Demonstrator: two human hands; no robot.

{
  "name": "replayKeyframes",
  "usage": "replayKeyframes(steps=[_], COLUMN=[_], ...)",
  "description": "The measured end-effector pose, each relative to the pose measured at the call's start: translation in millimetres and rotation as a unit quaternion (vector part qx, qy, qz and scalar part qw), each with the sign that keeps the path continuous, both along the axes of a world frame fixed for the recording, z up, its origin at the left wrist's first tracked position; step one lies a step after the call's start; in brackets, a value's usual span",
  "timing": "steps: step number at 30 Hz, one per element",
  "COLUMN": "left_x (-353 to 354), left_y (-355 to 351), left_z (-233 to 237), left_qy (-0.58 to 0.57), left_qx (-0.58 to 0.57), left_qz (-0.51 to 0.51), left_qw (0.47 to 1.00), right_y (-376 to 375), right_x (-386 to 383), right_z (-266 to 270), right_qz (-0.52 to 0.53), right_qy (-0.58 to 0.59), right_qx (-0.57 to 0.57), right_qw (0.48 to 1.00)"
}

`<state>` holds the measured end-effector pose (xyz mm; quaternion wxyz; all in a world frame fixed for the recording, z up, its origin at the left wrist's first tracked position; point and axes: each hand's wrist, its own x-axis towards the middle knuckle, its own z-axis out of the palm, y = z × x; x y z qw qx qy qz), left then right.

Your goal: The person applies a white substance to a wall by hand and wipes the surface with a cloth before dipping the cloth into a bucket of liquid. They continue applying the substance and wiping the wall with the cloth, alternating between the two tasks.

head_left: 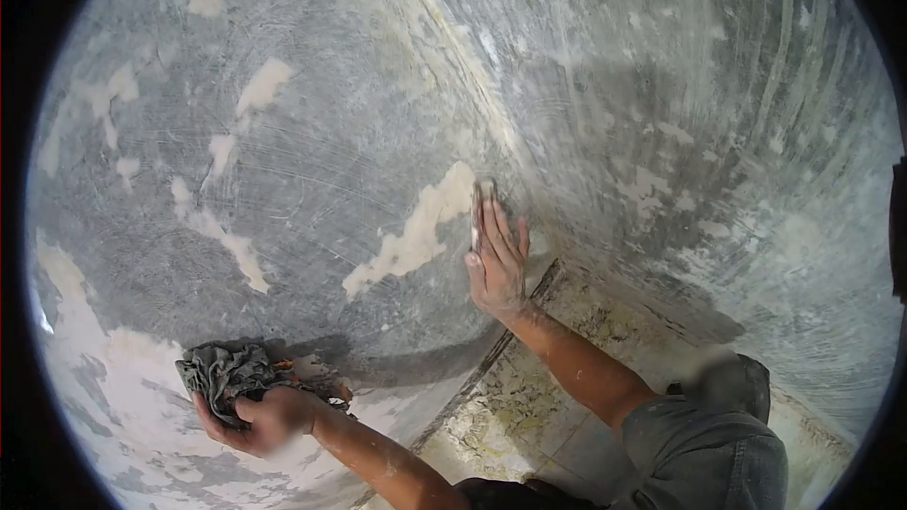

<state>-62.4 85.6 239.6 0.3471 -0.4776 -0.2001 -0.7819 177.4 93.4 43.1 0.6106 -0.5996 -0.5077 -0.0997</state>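
Observation:
On the left, my left hand (265, 420) grips a crumpled dark grey cloth (227, 373), its thumb over the cloth and its fingers beneath. The cloth is close to a grey plastered surface (312, 170) with pale patches. Right of centre, my right hand (496, 255) has its fingers extended upward along a thin flat tool (477, 212), with the thumb on the tool's left side. That tool stands edge-on near the right end of a pale patch (416, 231), close to the corner line. Most of the tool's face is hidden.
A ridged corner line (453, 38) runs down between two grey surfaces. Below my right hand, a dark edge (501, 345) borders a stained, yellowish surface (529, 397). A rounded grey shape (742, 385) lies beside the grey sleeve (699, 449) at lower right.

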Motion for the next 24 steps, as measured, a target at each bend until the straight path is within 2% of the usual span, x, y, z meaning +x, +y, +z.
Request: replayKeyframes(steps=[2, 4, 8, 10, 13, 14, 18, 20, 24], left_x=[0, -2, -1, 1, 0, 0, 5, 4, 2], left_y=[-1, -2, 0, -2, -2, -1, -1, -1, 0], left_z=[-4, -5, -5, -5, -6, -5, -6, -5, -6], left_qy=[-0.004, 0.003, 0.015, 0.009, 0.011, 0.009, 0.015, 0.018, 0.011], left_qx=[-0.001, -0.011, -0.005, -0.011, -0.017, -0.016, -0.007, -0.008, -0.006], left_qz=[-0.001, 0.041, 0.021, 0.04, 0.064, 0.065, 0.041, 0.027, 0.045], left_qw=[1.0, 0.999, 1.0, 0.999, 0.998, 0.998, 0.999, 0.999, 0.999], right_y=[3, 16, 26, 23, 30, 33, 43, 41, 40], right_x=[9, 17, 11, 10, 12, 15, 9, 8, 8], right_z=[34, 66, 80, 89, 100, 98, 100, 109, 110], right_qz=[0.016, -0.026, -0.084, -0.127, -0.136, -0.098, -0.061, -0.036, -0.06], right_qy=[0.006, -0.016, 0.0, 0.008, 0.053, 0.068, 0.073, 0.126, 0.117], right_qx=[0.009, 0.095, 0.063, 0.053, 0.077, 0.077, 0.099, 0.116, 0.079], right_qw=[1.0, 0.995, 0.995, 0.99, 0.986, 0.99, 0.99, 0.985, 0.988])
